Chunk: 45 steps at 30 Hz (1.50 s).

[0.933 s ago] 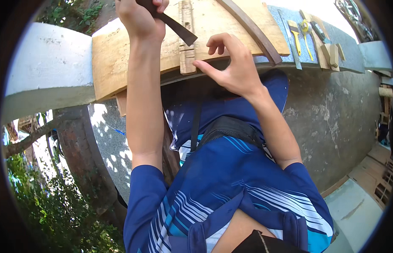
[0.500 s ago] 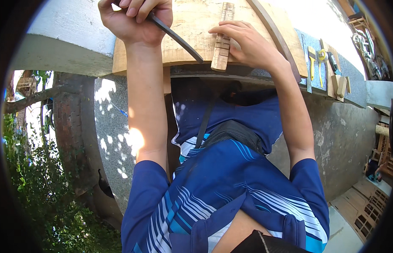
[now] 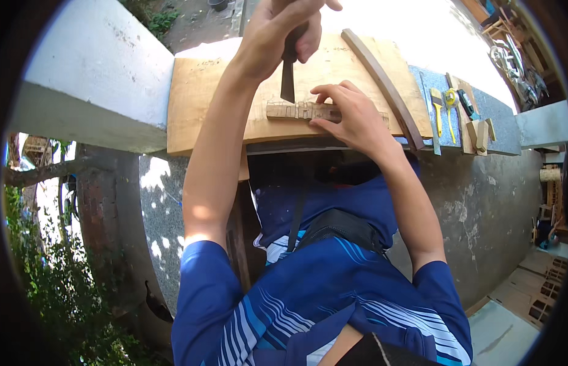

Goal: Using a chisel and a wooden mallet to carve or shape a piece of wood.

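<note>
One hand, the left [image 3: 279, 33], is wrapped around a chisel [image 3: 287, 84], its dark blade pointing down right by a notched wooden strip [image 3: 284, 110]; whether the two touch, I cannot tell. The right hand [image 3: 358, 119] pinches that strip between thumb and fingers, where it lies crosswise near the front edge of a pale board [image 3: 204, 104]. Beyond the board's right side, a yellow brush [image 3: 437, 110] lies on the blue surface [image 3: 506, 134] beside a tape measure [image 3: 452, 99].
</note>
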Each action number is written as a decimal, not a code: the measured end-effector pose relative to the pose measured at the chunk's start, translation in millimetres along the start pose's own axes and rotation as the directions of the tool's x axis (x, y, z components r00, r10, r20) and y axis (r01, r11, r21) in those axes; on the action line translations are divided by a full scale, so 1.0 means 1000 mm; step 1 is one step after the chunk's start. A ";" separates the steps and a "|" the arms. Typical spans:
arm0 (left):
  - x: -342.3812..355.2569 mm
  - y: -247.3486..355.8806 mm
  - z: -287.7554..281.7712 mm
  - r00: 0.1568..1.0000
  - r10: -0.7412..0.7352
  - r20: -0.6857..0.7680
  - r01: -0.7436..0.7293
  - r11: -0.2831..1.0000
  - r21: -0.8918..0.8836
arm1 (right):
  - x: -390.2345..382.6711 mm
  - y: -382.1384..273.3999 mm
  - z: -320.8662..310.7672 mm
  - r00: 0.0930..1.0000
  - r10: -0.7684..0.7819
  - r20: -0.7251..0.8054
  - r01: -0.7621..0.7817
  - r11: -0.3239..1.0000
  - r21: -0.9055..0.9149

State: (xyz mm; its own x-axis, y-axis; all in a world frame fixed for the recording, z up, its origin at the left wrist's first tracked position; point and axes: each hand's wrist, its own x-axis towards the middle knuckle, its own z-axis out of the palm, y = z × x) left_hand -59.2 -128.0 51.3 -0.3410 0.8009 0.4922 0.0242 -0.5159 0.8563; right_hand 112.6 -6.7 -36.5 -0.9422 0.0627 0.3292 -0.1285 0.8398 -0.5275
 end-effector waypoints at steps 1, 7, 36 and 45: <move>0.012 0.000 -0.001 0.992 -0.030 0.120 0.024 0.999 0.047 | 0.003 0.004 -0.007 0.999 0.055 -0.002 -0.055 0.998 0.021; 0.061 -0.050 0.037 0.836 -0.180 0.518 0.274 0.955 -0.110 | -0.016 0.022 -0.014 0.983 0.181 0.000 -0.180 0.978 0.109; 0.012 -0.022 -0.005 0.834 -0.241 0.495 0.370 0.912 -0.179 | -0.009 0.038 -0.024 0.986 0.157 0.053 -0.159 0.987 0.034; -0.049 -0.019 -0.018 0.999 -0.046 -0.017 0.044 0.995 -0.093 | -0.017 0.054 -0.015 0.995 0.103 -0.020 -0.101 0.993 0.061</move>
State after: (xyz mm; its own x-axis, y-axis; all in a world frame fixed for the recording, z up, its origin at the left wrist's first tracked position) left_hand -60.5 -162.5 8.0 -0.3578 0.8183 0.4498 -0.0782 -0.5062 0.8588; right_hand 126.4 45.9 -58.5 -0.9441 0.1592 0.2885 -0.0510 0.7945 -0.6051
